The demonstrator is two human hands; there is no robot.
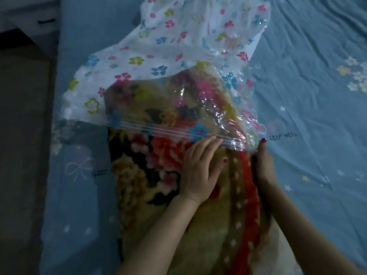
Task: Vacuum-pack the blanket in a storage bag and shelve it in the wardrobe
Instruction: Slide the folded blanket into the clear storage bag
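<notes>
A folded flowered blanket (139,175), red, beige and black, lies on the bed with its far half inside a clear storage bag (158,56) printed with small coloured flowers. The bag's zip mouth runs across the blanket's middle. My left hand (200,167) lies flat on the blanket, fingers spread, fingertips under the zip edge. My right hand (263,163) presses against the blanket's right side at the bag's corner; its fingers are mostly hidden. The far end of the bag stands up loose and empty.
The bed is covered by a blue sheet (309,116) with stars, flowers and the words "SLEEP WELL". The bed's left edge drops to a dark floor (21,135). A pale piece of furniture (25,10) stands at the top left.
</notes>
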